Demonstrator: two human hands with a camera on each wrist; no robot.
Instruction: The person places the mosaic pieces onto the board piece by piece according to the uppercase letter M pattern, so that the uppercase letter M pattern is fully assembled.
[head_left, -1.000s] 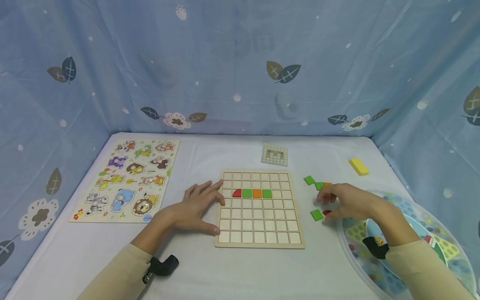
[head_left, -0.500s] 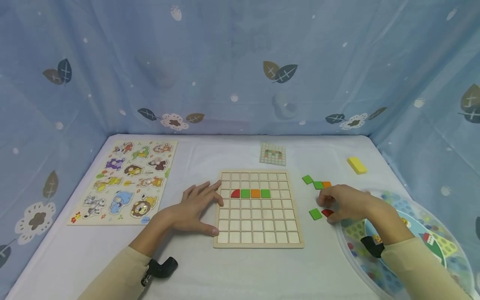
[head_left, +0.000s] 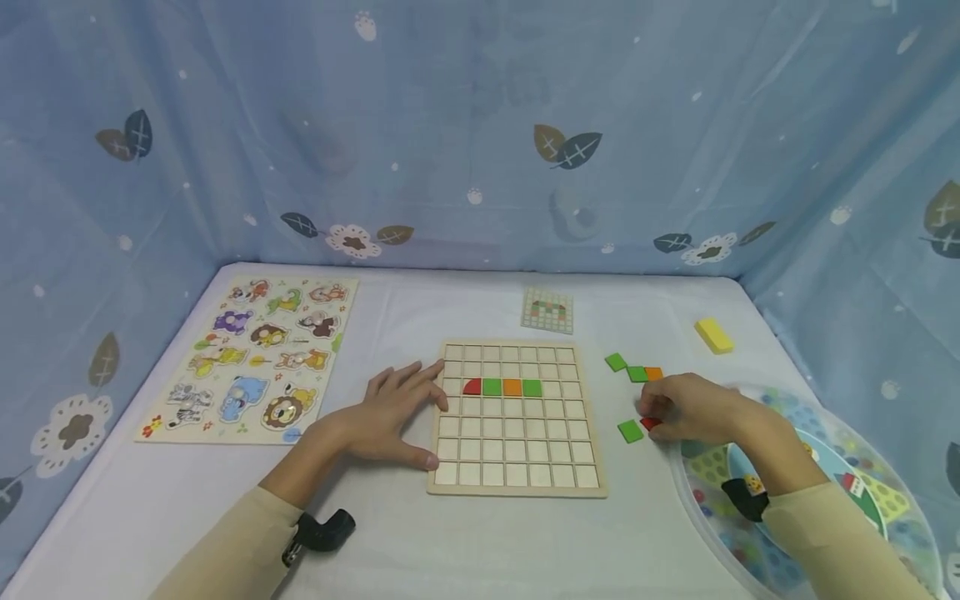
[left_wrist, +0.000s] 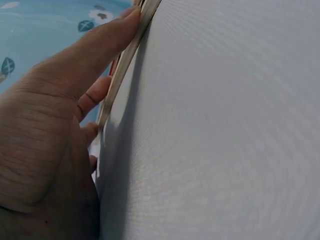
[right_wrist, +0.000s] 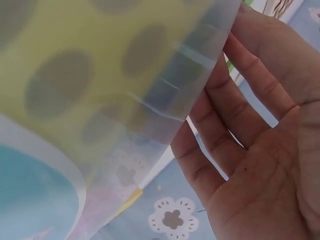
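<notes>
A square wooden grid board [head_left: 517, 485] lies mid-table; one row bears a red quarter-round tile [head_left: 472, 387], two green square tiles [head_left: 492, 387] and an orange one [head_left: 512, 387]. My left hand [head_left: 386, 421] rests with spread fingers along the board's left edge, thumb at its lower corner; the left wrist view shows the thumb [left_wrist: 107, 42] against the wooden rim. To the right of the board, my right hand [head_left: 693, 408] pinches another red quarter-round tile [head_left: 649, 423] between thumb and forefinger. In the right wrist view, a clear rim hides those fingertips.
Loose green tiles [head_left: 630, 431] and an orange tile [head_left: 654, 374] lie near the right hand. A round clear-rimmed toy [head_left: 720, 525] sits under the right forearm. Behind are a small pattern card [head_left: 547, 311] and a yellow block [head_left: 714, 335]; an animal puzzle [head_left: 251, 362] lies left.
The right hand's thumb and forefinger have closed in on the red quarter-round tile, which has shifted slightly. The left hand stays at the board's edge.
</notes>
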